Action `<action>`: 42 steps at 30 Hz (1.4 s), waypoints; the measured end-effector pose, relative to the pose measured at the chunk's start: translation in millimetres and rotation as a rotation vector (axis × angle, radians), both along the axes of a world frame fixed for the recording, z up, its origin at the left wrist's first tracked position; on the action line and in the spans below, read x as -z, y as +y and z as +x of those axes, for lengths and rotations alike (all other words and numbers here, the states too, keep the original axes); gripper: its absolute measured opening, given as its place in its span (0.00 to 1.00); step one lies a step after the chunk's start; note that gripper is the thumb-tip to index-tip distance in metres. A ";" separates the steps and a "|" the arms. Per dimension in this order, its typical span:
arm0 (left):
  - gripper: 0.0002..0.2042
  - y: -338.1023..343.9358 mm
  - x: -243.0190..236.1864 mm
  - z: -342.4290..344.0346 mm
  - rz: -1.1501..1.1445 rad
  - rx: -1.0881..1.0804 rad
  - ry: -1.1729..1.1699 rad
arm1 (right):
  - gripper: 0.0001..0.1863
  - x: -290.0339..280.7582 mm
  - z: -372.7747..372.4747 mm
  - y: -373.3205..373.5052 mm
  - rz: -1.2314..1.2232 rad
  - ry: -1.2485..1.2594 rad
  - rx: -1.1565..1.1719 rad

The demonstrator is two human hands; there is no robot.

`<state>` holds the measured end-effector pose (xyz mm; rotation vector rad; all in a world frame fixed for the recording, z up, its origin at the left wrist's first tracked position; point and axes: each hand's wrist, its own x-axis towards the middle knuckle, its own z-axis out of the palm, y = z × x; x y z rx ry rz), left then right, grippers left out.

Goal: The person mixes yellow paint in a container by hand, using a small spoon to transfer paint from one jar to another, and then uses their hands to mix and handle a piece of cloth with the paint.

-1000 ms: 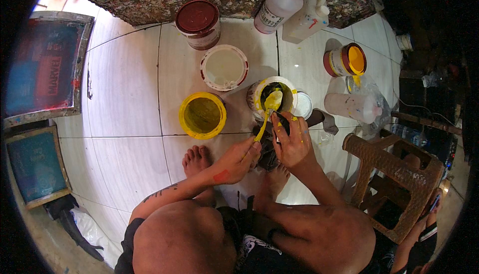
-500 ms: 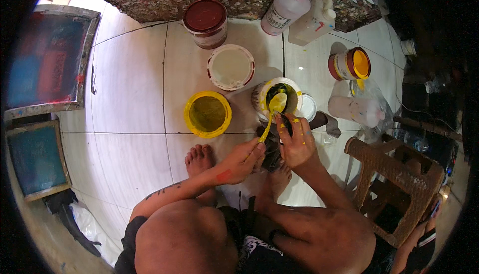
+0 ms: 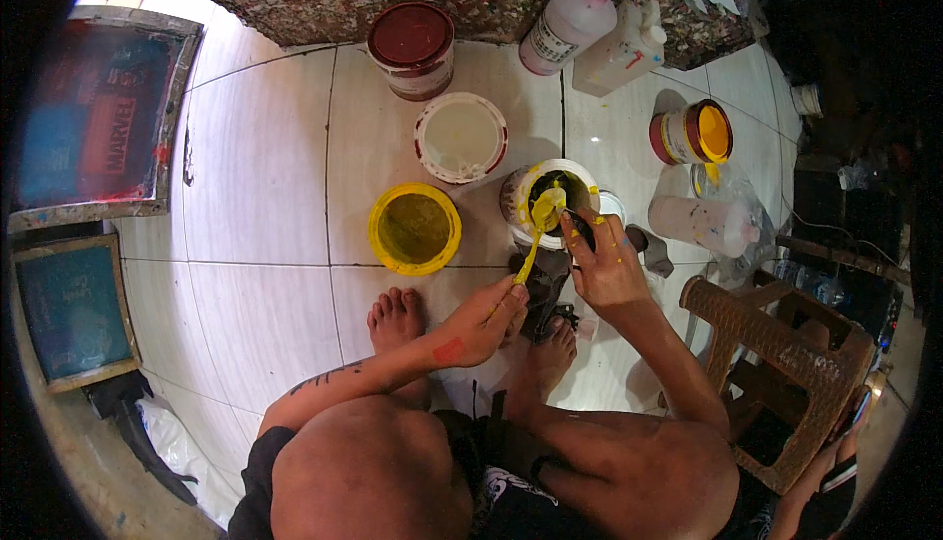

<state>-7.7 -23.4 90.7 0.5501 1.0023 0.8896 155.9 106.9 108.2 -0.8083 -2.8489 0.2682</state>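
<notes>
One spoon point(image 3: 539, 233) in left hand point(image 3: 483, 328)

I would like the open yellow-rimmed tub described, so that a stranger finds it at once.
On the white tiled floor, look just beyond the toes of the left foot. An open round tub stands there, left of the yellow-coated spoon in the left hand. Its whole rim is yellow; the tub just behind it has a whitish rim with dark red marks.

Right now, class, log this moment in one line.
left hand: holding spoon | spoon: yellow-smeared, at open can | right hand: beside spoon, grip unclear
</notes>
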 end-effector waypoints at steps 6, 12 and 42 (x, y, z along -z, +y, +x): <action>0.12 0.9 8.6 3.2 -0.005 -0.028 -0.108 | 0.22 -8.8 1.0 -0.7 -0.116 0.066 0.001; 0.12 2.8 11.7 3.7 -0.030 -0.033 -0.102 | 0.17 -19.9 0.6 0.4 -0.107 0.063 -0.016; 0.11 -3.1 10.1 5.2 0.079 -0.032 0.089 | 0.27 23.5 10.0 -7.2 0.063 -0.327 -0.210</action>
